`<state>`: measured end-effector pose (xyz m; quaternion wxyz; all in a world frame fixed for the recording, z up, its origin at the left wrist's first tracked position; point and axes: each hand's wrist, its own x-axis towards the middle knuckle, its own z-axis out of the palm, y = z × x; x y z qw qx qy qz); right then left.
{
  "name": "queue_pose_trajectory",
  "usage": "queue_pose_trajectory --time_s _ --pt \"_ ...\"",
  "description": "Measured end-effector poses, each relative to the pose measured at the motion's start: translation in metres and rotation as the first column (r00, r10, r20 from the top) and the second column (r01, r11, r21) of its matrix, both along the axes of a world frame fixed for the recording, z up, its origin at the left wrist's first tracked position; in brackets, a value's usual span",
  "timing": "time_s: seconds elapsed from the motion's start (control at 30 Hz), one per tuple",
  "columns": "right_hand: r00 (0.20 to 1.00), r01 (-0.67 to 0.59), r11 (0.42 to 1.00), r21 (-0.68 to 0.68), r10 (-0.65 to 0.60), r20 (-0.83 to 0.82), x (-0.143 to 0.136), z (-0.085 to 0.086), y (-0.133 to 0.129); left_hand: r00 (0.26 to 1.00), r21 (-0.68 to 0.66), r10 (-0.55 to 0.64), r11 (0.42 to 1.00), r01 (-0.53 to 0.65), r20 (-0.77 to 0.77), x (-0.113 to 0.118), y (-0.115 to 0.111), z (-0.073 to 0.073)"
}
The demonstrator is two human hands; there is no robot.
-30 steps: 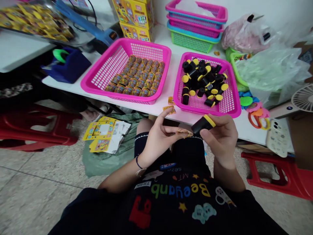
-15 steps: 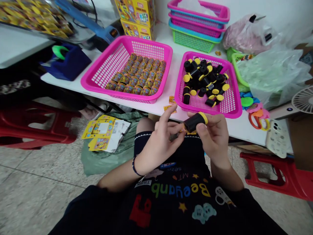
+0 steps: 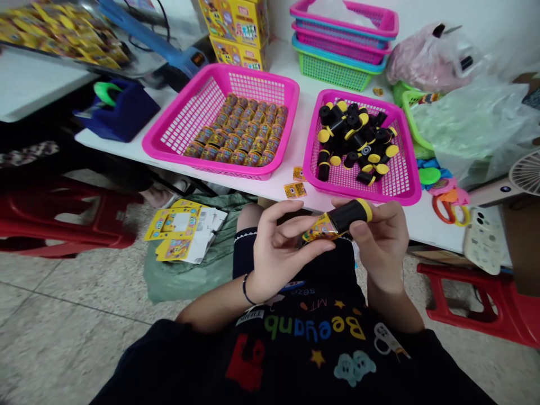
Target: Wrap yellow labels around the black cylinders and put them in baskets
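Note:
My right hand (image 3: 385, 244) grips a small black cylinder (image 3: 349, 217) with a yellow cap, tilted, between thumb and fingers. My left hand (image 3: 274, 253) pinches a yellow printed wrapper sleeve (image 3: 321, 227) at the cylinder's uncapped end. The sleeve meets that end; how far it reaches over it I cannot tell. Beyond my hands, a pink basket (image 3: 415, 188) holds many loose black cylinders with yellow caps (image 3: 366, 149). To its left, a larger pink basket (image 3: 169, 126) holds rows of wrapped printed cylinders (image 3: 240, 138). Flat printed sleeves (image 3: 295, 190) lie on the table edge.
Stacked baskets (image 3: 341, 73) and yellow boxes (image 3: 240, 53) stand at the back. A blue tape dispenser (image 3: 120, 112) sits left. At right are plastic bags (image 3: 472, 118), scissors (image 3: 449, 208), a phone (image 3: 481, 239) and a fan (image 3: 527, 171). Red stools (image 3: 485, 304) flank me.
The printed sleeve now shows spread against the cylinder's uncapped end. My right hand and the cylinder have shifted slightly right and down; my left index finger has bent down.

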<state>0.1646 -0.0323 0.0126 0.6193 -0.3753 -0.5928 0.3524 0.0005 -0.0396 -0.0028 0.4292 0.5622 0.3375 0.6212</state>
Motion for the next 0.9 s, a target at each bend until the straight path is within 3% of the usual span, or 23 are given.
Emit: queue_pose_trajectory --time_s 0.13,0.27,0.5,0.77,0.9 --pt "1.000 -0.010 0.997 0.070 0.010 0.005 -0.003 0.004 -0.002 0.994 -0.079 0.089 0.993 -0.084 0.063 0.008 -0.001 -0.002" --pt "0.999 -0.034 0.994 0.100 0.033 0.010 -0.001 0.006 -0.003 0.992 0.065 0.106 0.992 -0.110 0.072 0.006 0.001 0.001" --pt "1.000 -0.018 0.995 0.094 0.018 0.006 0.002 0.007 -0.002 0.985 0.239 0.164 0.960 -0.146 -0.055 -0.003 0.007 0.006" --pt "0.996 -0.029 0.996 0.079 0.036 -0.085 -0.001 0.005 -0.004 0.997 0.314 0.076 0.947 -0.075 0.009 -0.005 0.009 0.007" --pt "0.989 0.005 0.998 0.070 0.005 -0.146 -0.004 0.003 -0.006 0.995 0.468 0.010 0.882 -0.056 0.101 0.002 0.016 0.002"
